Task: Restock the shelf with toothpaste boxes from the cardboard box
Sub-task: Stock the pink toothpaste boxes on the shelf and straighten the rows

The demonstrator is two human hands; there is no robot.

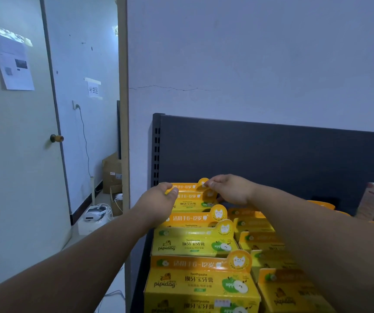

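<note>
Grip: left hand (pixel 161 197) and right hand (pixel 231 188) pinch top flap of rearmost yellow cardboard toothpaste box (pixel 187 186) | place: back of row on dark metal shelf (pixel 271 154) | handling: likely light, thin crushable card — hold both ends.

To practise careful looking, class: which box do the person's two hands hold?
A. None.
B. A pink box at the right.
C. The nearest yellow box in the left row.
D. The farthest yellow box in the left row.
D: the left hand and the right hand grip opposite ends of the farthest yellow box in the left row, by the shelf's dark back panel.
</note>
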